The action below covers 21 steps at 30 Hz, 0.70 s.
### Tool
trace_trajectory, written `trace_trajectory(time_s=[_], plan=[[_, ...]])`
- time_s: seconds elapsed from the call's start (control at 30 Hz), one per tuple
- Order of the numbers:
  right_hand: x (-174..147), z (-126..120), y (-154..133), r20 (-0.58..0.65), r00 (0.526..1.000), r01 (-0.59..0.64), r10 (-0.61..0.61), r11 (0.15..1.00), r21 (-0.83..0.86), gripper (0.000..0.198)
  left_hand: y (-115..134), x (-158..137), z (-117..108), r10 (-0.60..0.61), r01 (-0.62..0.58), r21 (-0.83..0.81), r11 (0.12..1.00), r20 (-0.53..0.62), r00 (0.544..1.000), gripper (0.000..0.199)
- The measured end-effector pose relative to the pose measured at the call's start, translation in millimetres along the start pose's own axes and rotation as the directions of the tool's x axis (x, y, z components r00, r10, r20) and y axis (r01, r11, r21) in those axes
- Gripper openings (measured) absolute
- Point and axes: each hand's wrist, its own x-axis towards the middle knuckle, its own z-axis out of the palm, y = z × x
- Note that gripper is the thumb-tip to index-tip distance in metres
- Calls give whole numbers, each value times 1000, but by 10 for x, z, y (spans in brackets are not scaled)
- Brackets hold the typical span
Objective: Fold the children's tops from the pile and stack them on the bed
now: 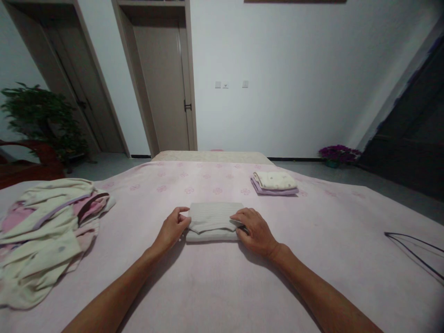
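Observation:
A pale, ribbed piece of folded clothing (215, 215) lies flat on the pink bed cover, its top layer forming a flap toward me. At its left edge, my left hand (171, 227) is closed with thumb and fingers on the fabric. My right hand (255, 231) grips the right edge, fingers on top and thumb low at the front corner. Farther back to the right sits a small stack: a cream patterned folded cloth (275, 180) on a lilac folded cloth (290, 191).
A loose heap of cream and pink clothes (52, 231) lies at the left. The pink flowered cover (222, 286) spreads under everything. A thin black cord (412, 247) runs in from the right. Beyond are a door (161, 83), a leafy plant (41, 118) and purple flowers (338, 152).

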Motion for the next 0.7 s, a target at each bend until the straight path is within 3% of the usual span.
trace_trajectory(time_s=[0.07, 0.13, 0.27, 0.33, 0.43, 0.53, 0.6, 0.7], plan=[[-25, 23, 10, 47, 999, 23, -22, 1000, -11, 42, 4, 10, 14, -22, 24, -65, 998, 24, 999, 51], [-39, 28, 27, 91, 995, 33, -30, 999, -36, 41, 0, 7, -14, -17, 17, -11, 1000, 66, 998, 44], [-42, 13, 19, 153, 988, 50, -34, 993, -104, 35, 25, -52, -101, 39, -73, 394, 916, 93, 995, 22], [-37, 3, -18, 136, 989, 64, -50, 993, -104, 35, 67, -99, -109, 183, -183, 499, 847, 49, 982, 19], [-27, -12, -98, 115, 987, 121, -112, 989, -79, 41, 121, -168, -57, 484, -476, 500, 724, 124, 866, 20], [-14, -23, -172, 194, 973, 145, -126, 986, -87, 44, 123, -226, 31, 548, -659, 471, 586, 369, 751, 24], [-9, -26, -205, 260, 962, 125, -88, 984, -128, 37, 103, -259, 83, 537, -692, 511, 510, 438, 720, 34], [-11, -23, -234, 288, 957, 95, -37, 977, -191, 20, 70, -296, 134, 561, -682, 590, 432, 416, 716, 42]])
